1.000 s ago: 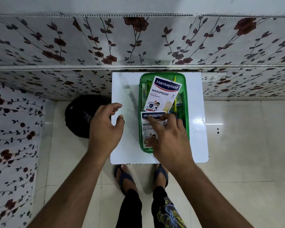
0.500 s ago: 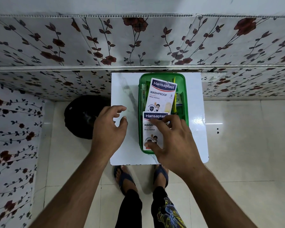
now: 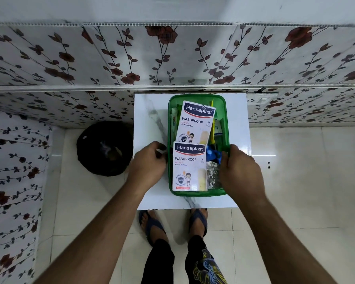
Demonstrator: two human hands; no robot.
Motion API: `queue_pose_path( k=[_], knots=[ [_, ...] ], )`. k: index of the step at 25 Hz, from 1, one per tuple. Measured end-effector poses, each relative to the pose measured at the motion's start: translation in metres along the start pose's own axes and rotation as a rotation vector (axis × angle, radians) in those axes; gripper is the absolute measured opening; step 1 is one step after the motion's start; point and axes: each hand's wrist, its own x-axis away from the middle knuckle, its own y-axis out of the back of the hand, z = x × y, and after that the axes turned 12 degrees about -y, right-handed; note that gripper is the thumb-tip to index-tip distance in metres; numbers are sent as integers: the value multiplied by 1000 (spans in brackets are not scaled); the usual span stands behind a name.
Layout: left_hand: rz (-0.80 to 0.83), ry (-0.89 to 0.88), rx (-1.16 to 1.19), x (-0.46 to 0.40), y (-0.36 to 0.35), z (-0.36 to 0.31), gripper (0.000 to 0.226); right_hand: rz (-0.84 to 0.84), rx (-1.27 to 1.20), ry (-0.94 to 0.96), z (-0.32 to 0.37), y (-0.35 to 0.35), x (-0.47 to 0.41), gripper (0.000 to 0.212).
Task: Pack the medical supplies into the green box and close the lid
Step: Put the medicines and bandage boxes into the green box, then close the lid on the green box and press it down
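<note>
The see-through green plastic box (image 3: 197, 194) w/ rounded corners sits open on a shiny white square table (image 3: 150, 119). Inside lie two flat white paper bandage packs – far one (image 3: 195, 121), near one (image 3: 190, 167) – plus crinkly blue stuff (image 3: 213, 155). Left hand (image 3: 147, 163) curls loosely beside the box, holding nothing. Right hand (image 3: 239, 171) grips the box's right rim.

Right fingers (image 3: 223, 160) hidden (inside box (image 3: 197, 193)).
</note>
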Motion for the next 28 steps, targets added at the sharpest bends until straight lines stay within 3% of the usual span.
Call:
queue_pose_path(
  k=[4, 10, 14, 22, 28],
  knots=[
    [6, 26, -29, -6, -8, -6, 24, -27, -117, 15, 0, 8, -2, 20],
    [-51, 53, -121, -13, -28, -12, 24, -19, -320, -142, -34, 39, -3, 22],
    [-11, 80, -101, -16, -26, -22, 21, -61, -227, -140, -50, 48, -9, 21],
    [-379, -59, -160, 38, 66, -52, 29, 15, -165, -31, -29, 20, -5, 22],
    [-417, -173, -343, 52, 57, -97, 30, 101, -186, 48, 2, -7, -2, 26]
  ],
)
